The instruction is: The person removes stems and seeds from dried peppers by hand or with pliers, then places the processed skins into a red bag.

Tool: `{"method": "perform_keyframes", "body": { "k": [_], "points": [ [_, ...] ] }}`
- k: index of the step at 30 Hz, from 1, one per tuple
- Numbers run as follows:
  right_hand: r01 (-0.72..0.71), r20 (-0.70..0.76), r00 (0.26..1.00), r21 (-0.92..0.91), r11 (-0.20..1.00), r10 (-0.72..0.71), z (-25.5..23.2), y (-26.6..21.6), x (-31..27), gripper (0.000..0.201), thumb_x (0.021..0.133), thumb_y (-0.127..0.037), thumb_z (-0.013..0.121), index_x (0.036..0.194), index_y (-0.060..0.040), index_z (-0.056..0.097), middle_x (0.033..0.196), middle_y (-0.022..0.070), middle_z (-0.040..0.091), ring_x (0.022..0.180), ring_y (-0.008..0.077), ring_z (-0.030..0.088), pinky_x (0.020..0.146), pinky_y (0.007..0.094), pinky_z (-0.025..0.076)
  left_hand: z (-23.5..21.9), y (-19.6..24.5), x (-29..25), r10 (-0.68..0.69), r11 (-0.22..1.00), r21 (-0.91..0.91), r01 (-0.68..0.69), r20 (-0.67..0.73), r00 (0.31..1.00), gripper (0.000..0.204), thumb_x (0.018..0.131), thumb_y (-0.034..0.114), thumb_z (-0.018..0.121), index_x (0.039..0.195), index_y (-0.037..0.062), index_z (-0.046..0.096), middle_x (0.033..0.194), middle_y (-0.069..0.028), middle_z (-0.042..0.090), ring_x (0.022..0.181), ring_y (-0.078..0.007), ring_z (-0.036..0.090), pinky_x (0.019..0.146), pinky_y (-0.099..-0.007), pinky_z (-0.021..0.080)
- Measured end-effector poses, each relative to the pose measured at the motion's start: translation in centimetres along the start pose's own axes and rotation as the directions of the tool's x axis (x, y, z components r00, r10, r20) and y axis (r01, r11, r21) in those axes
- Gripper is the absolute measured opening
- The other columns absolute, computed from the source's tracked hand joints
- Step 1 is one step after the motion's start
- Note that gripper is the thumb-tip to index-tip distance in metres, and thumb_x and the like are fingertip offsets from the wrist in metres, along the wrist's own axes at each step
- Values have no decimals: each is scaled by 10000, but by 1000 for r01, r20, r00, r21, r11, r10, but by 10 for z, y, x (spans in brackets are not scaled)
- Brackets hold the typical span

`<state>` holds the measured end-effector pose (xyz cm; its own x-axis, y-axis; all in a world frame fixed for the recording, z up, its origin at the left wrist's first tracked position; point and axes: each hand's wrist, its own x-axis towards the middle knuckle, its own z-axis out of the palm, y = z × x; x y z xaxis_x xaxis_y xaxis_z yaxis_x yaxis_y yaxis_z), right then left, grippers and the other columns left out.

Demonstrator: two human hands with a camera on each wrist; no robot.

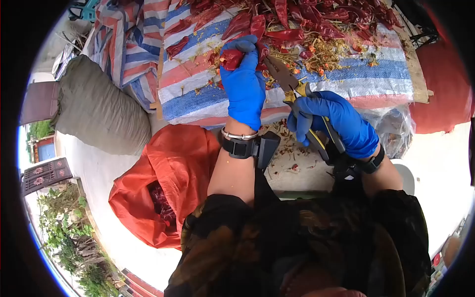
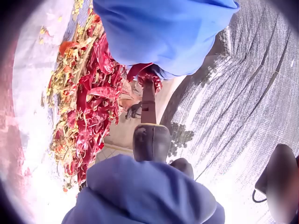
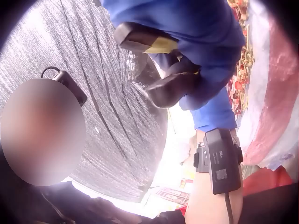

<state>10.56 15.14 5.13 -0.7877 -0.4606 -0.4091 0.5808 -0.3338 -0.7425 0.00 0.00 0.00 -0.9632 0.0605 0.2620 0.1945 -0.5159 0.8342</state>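
Head view: one right hand (image 1: 341, 121) grips one pair of yellow-trimmed pliers (image 1: 287, 80), metal nose at red chillies (image 1: 231, 59) held by one left hand (image 1: 243, 94) (number hidden), past the near edge of the striped sheet (image 1: 190, 105); countless wrinkled peppers (image 1: 287, 35) heap toward its far edge

The tips of the pliers (image 1: 282, 74) are lost against a red chilli (image 2: 138, 70) under the left hand (image 1: 245, 86) — whether they bite it cannot be told. In the right wrist view, the right hand (image 1: 341, 121) hides the pliers' head. The head view's top edge cuts off the chilli heap (image 1: 297, 20); folds of the orange-red sack (image 1: 168, 153) cover most of its dark red contents (image 1: 162, 202) — too small to identify. A blurred oval (image 3: 42, 132) masks whatever lies beneath.
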Motion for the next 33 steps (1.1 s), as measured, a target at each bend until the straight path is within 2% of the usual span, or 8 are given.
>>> {"method": "perform_keyframes", "body": {
  "k": [5,8,12,19,22,27,31,33],
  "points": [
    [273,-79,910,-627,730,-408,-9,1,-4,334,844,-308,555,755,11,593,640,133,601,551,234,578,542,353,443,-27,-5,16,-126,934,-357,10,-303,945,173,837,-52,448,957,29,543,1060,-103,554,974,-188,528,910,-308,413],
    [-69,-201,662,-976,208,-722,-44,-16,-10,342,787,-320,613,675,-7,533,625,199,530,608,374,547,530,407,416,-27,1,16,-145,925,-380,19,-306,941,172,844,-34,437,981,5,535,1050,-114,555,907,-189,537,861,-317,433],
    [-408,-295,356,-903,137,-886,-99,-42,-32,286,703,-279,683,771,-17,591,735,169,572,679,324,566,599,384,435,-23,5,11,-229,872,-476,111,-197,953,165,855,-3,448,997,-3,533,1007,-115,557,821,-185,535,790,-336,452],
    [-698,-383,214,-704,133,-899,-164,-47,-42,276,674,-275,689,751,-26,598,724,155,572,688,317,556,601,401,434,-24,-1,17,-415,658,-722,212,-114,903,289,832,61,562,1084,-54,478,904,-127,536,767,-187,514,727,-346,458],
    [-598,-32,81,-801,-23,-996,-154,-53,-12,282,677,-213,693,899,-53,623,988,160,599,917,309,563,800,383,433,-20,-2,19,-395,746,-608,272,-74,916,323,836,57,541,1134,-41,461,1083,-182,502,827,-198,533,742,-340,462],
    [-358,65,168,-926,-123,-984,-116,-46,59,445,664,-136,697,1095,-97,592,1056,148,575,998,311,513,875,377,391,-6,0,20,-474,193,-910,366,240,847,623,766,4,491,1336,-5,238,1429,-241,85,1062,-256,507,828,-372,446],
    [-339,22,199,-936,-90,-980,-130,-45,69,335,642,-114,704,967,-70,633,976,129,605,948,297,536,830,366,412,-3,5,23,-492,29,-921,387,324,808,551,760,51,488,1285,-40,345,1381,-230,254,1115,-261,491,870,-384,432],
    [-196,-168,291,-974,113,-942,-130,-56,59,235,622,-91,707,840,-41,637,894,118,625,871,283,565,776,348,430,-5,5,26,-504,225,-886,406,251,827,524,741,36,497,1250,-41,394,1300,-218,375,1024,-228,523,856,-362,424]
  ]
}}
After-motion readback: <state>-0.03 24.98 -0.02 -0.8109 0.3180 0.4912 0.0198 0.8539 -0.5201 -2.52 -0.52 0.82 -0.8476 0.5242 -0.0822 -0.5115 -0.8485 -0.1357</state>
